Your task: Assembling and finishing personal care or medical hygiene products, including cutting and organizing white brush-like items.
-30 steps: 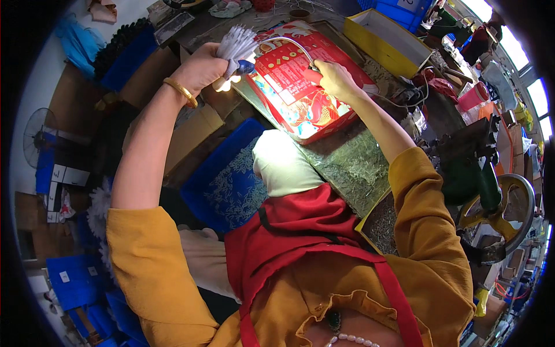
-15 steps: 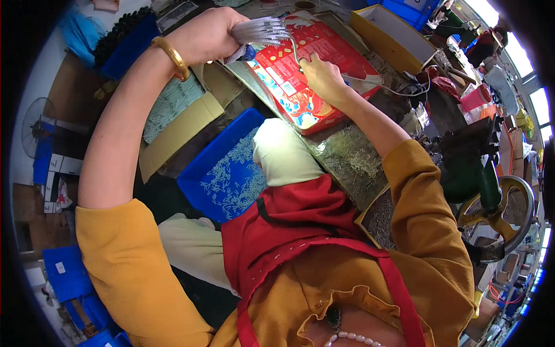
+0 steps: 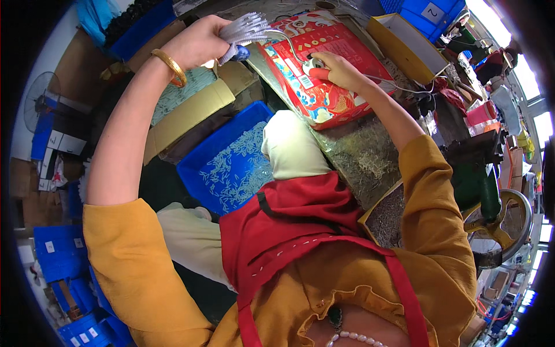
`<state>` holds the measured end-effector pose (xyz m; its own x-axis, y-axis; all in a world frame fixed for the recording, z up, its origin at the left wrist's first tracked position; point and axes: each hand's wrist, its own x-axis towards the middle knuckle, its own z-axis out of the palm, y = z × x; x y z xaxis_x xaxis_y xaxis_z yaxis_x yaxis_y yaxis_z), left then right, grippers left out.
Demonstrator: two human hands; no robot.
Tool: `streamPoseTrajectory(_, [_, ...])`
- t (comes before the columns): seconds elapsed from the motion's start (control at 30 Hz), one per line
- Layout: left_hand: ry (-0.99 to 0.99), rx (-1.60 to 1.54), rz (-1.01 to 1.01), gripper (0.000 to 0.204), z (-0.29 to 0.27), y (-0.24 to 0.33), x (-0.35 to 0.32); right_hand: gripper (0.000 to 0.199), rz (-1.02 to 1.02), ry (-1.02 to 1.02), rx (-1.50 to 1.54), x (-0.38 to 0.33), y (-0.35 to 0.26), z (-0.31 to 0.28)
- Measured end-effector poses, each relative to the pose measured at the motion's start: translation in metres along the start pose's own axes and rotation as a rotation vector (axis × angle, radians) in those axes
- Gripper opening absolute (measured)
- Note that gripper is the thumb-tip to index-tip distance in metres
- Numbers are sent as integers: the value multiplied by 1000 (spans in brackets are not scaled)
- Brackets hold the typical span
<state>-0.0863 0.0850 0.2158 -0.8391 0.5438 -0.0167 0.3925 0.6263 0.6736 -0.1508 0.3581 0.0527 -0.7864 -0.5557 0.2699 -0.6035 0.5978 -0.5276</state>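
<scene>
Raised at the upper left, my left hand (image 3: 199, 43) is closed round a bundle of thin grey-white pieces (image 3: 247, 30) fanning out to the right. A dark blue part (image 3: 238, 53) shows just below its fingers. My right hand (image 3: 340, 69) lies over a red printed box (image 3: 341, 49), its fingers closed on a small white and red piece (image 3: 318, 72). A thin curved metal neck (image 3: 292, 45) runs from beside the bundle to that piece. My fingers partly cover the piece, so its kind is unclear.
Below my hands, a blue bin (image 3: 196, 168) holds many small pale slivers. More pale pieces lie in a cardboard box (image 3: 191, 121) under my left forearm. A yellow-edged box (image 3: 404, 43) stands at the back right; a machine with a handwheel (image 3: 514, 231) is at the right.
My left hand has shifted left with the bundle, away from my right hand. The red part under my right fingers now shows. The whole view has turned slightly.
</scene>
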Motion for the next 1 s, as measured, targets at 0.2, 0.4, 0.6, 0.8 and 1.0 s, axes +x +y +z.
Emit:
streamPoseTrajectory(0.2, [-23, -10, -120, 13, 10, -35, -8, 35, 19, -119, -439, 20, -16, 1])
streamPoseTrajectory(0.4, [35, -100, -306, 14, 27, -51, -23, 38, 27, -209, -531, 28, -25, 1])
streamPoseTrajectory(0.6, [16, -158, -273, 10, 39, -71, -29, 36, -35, -142, -540, 28, -17, 10])
streamPoseTrajectory(0.8, [196, 299, 247, 21, 36, -74, -20, 32, -6, -202, -611, 38, -16, 8])
streamPoseTrajectory(1.0, [249, 723, 355, 21, 34, -50, -18, 30, 25, -206, -583, 40, -23, 8])
